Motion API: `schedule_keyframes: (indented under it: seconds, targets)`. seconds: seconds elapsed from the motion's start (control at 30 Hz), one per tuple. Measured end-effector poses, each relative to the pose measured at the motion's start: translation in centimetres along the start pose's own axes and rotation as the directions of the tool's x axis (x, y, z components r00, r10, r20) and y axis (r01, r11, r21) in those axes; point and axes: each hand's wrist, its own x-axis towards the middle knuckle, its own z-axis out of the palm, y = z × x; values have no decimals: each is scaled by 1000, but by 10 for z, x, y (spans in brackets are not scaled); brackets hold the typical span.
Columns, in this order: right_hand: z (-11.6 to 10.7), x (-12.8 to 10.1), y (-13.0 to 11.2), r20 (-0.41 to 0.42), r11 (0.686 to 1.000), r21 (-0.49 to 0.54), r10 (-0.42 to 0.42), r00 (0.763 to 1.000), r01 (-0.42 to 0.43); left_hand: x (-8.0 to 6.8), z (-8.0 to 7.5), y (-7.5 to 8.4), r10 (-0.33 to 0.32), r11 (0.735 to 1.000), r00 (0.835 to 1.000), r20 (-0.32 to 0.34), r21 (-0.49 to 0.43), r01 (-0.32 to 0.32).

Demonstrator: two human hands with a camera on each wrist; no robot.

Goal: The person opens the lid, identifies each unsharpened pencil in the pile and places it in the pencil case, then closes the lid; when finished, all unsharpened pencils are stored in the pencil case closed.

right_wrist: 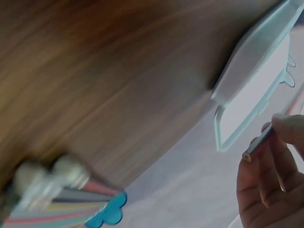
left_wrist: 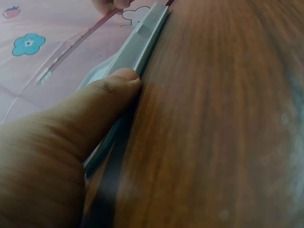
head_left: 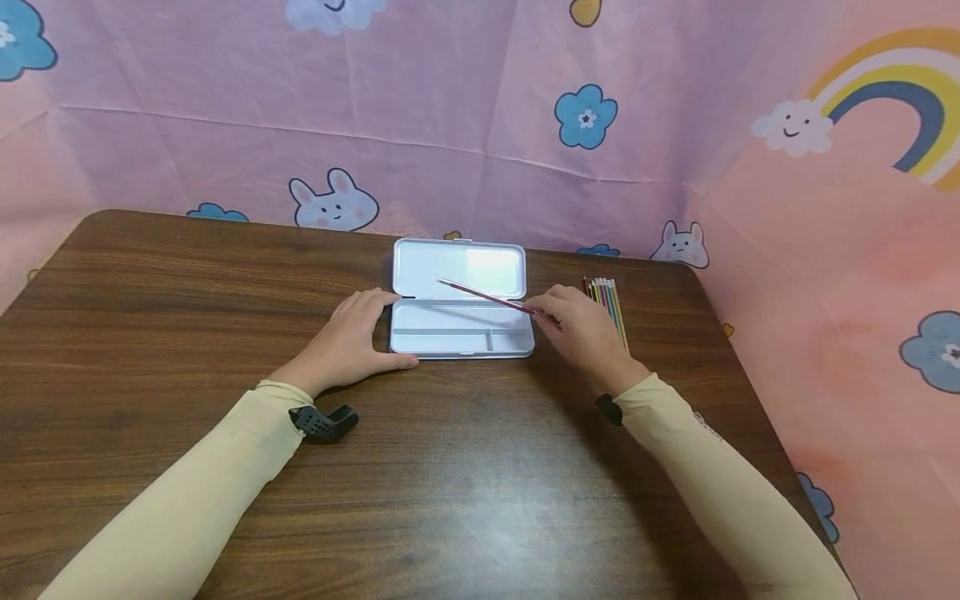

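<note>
Centrally on the tabletop lies the open pencil case, long axis left to right, braced at its left end by the flat, relaxed left hand. Nearer its right end, the right hand pinches a red pencil slanting above the tray.

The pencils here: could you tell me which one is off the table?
The red pencil, pinched in the right hand and slanting over the open case; the other pencils lie bunched on the table beside it.
</note>
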Motion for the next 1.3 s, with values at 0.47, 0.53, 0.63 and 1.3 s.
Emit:
schedule_keyframes:
  seconds: [0.47,0.53,0.63,1.3]
  targets:
    - [22,21,-18,76,999,-11,-41,996,42,0,1,0,13,1000,1000,-9,-11,-13]
    - [24,25,-19,102,999,-4,-47,994,47,0,1,-1,15,1000,1000,-9,-8,-15]
    - [26,30,-21,135,999,6,-54,989,54,1,1,-2,21,1000,1000,-10,-8,-21]
    - [30,42,-21,261,1000,7,-23,965,22,1,2,-3,2,1000,1000,-10,-4,-2]
